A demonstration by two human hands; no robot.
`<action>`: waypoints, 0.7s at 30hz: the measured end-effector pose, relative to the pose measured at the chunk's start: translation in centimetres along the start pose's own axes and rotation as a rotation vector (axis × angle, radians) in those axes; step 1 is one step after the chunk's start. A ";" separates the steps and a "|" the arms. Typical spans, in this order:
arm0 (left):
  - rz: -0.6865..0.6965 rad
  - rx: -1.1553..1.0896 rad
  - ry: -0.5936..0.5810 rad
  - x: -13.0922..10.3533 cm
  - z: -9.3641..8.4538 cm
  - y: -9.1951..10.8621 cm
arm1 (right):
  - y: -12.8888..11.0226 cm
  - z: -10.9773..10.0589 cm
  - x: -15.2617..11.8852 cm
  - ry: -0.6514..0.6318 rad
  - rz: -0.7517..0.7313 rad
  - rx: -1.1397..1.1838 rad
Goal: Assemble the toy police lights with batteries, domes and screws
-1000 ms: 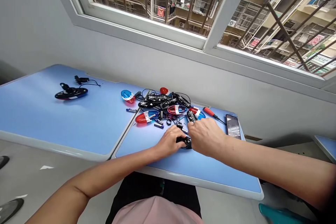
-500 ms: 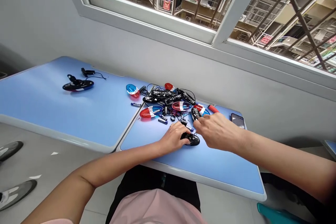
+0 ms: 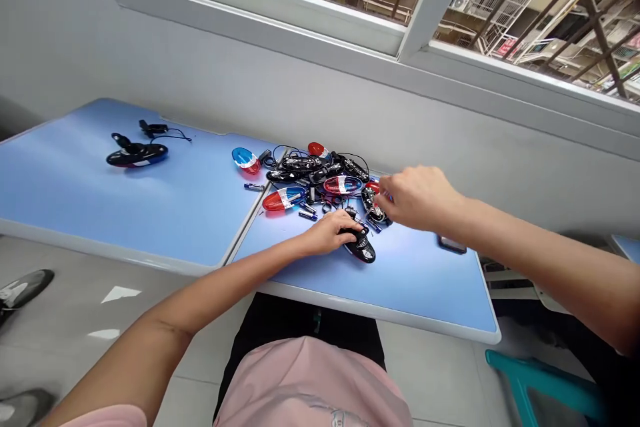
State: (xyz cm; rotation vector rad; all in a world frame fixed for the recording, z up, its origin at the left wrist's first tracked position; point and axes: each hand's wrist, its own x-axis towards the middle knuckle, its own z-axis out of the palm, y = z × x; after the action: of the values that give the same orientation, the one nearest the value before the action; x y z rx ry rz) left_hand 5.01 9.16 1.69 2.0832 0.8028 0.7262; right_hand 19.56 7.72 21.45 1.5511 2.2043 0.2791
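Observation:
My left hand (image 3: 333,232) grips a glossy black oval device (image 3: 364,251) lying on the blue table near its front part. My right hand (image 3: 413,197) is raised to the right of it, fingers curled together; what they hold, if anything, is hidden. Just left of my right fingertips lies a black housing (image 3: 373,203). Behind my hands is a pile of black housings (image 3: 300,163) with cables, and red and blue clear covers, one (image 3: 284,199) at the pile's left front and another (image 3: 343,185) in its middle. Blue and white batteries (image 3: 307,215) lie in front.
On the left table (image 3: 150,213) stand a black device (image 3: 136,153) and a small black part with a cable (image 3: 154,128). A phone (image 3: 451,245) lies at the right, partly behind my right forearm. A teal stool (image 3: 550,380) is at the lower right. A window is above.
My right hand has moved up and away from the black device. The device has turned under my left hand, its free end now pointing more toward me. The camera view has shifted.

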 end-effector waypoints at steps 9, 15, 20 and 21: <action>0.095 0.203 -0.052 -2.9 -2.0 3.1 | 4.1 3.5 -3.1 0.494 0.193 0.666; 0.055 0.408 -0.104 -2.6 -0.2 3.6 | 4.8 13.5 -2.5 0.860 0.342 1.554; 0.067 0.438 -0.149 -1.1 0.4 4.0 | 3.9 19.5 0.5 0.982 0.414 1.758; 0.055 0.414 -0.158 -0.9 0.1 4.3 | 3.8 20.3 0.9 0.998 0.427 1.795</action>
State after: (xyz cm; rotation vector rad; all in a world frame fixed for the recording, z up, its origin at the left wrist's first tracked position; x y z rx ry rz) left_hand 5.80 6.31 4.89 2.5045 0.8636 0.4408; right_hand 31.66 8.31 4.74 3.2344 2.7768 -1.6345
